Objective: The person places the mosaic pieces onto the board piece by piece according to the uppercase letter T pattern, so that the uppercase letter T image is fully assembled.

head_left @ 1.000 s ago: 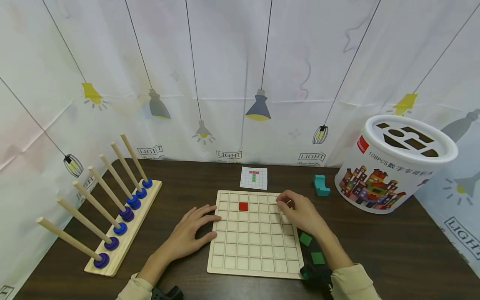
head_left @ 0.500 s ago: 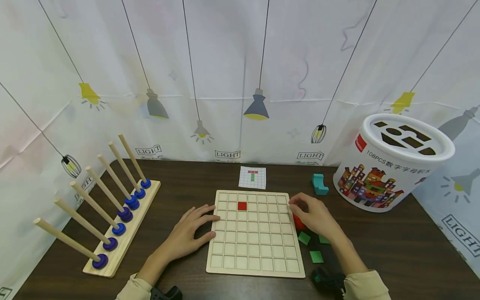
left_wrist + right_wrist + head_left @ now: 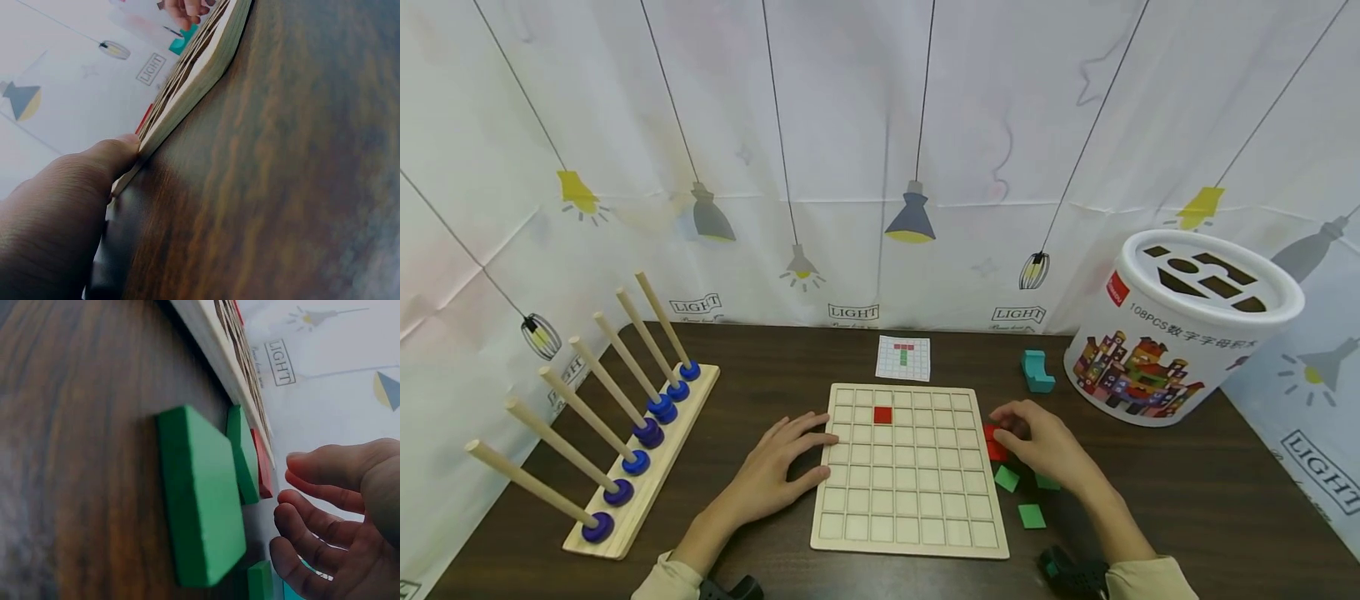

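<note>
A wooden grid board point(image 3: 906, 504) lies on the dark table, one red square tile point(image 3: 882, 415) set in its upper part. My left hand point(image 3: 778, 467) rests with extended fingers at the board's left edge; the left wrist view shows its thumb point(image 3: 94, 164) against the rim. Past the board's right edge, my right hand point(image 3: 1041, 440) hovers by red tiles point(image 3: 996, 451), partly covering them. Its fingers are loosely bent and hold nothing, apart from the tiles in the right wrist view. Several green tiles point(image 3: 1032, 517) lie nearer me, one large green tile point(image 3: 209, 500) foremost in that view.
A small card point(image 3: 887, 367) printed with a red and green T pattern lies behind the board. A teal block point(image 3: 1037, 372) and a big white bucket point(image 3: 1165, 367) stand at back right. At left is a wooden peg rack point(image 3: 658, 475) with blue and purple rings.
My right hand has moved right, from over the board's upper right part to beside the red tiles, which have come into view. My left hand has stayed at the board's edge.
</note>
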The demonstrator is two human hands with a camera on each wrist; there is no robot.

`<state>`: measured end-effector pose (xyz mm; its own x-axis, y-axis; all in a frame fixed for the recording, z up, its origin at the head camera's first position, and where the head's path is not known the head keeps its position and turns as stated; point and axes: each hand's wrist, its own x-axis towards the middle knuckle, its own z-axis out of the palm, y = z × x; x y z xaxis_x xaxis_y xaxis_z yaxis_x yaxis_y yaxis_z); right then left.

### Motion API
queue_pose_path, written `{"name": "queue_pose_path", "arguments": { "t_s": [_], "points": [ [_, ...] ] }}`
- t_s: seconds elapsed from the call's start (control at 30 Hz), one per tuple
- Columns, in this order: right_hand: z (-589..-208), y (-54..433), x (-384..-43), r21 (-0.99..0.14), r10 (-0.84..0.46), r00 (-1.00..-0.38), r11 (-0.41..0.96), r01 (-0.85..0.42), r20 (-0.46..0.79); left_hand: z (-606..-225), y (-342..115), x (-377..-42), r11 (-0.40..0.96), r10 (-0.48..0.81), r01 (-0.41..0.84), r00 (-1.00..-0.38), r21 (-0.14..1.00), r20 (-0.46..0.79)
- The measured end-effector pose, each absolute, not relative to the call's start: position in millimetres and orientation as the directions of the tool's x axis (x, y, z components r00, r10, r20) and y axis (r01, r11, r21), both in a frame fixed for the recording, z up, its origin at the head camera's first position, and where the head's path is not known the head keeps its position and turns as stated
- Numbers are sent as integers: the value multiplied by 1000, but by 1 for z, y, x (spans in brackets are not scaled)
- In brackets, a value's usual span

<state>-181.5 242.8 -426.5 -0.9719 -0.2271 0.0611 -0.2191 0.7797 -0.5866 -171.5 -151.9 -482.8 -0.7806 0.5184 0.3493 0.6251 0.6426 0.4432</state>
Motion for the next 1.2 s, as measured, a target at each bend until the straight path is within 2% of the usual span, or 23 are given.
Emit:
{"name": "queue_pose_path", "arguments": {
  "t_s": [0.33, 0.93, 1.2],
  "points": [
    [-425, 238, -187, -513, -271, -960, 815, -268, 70, -483, -157, -170, 657, 491, 609, -793, 445, 360],
    [-429, 244, -183, -591, -244, -969, 776, -220, 40, -483, -154, -170, 648, 505, 617, -787, 446, 355],
    [-428, 247, -180, -559, -280, -959, 788, -258, 48, -484, -152, -171, 645, 514, 621, -784, 445, 349]
  ]
}}
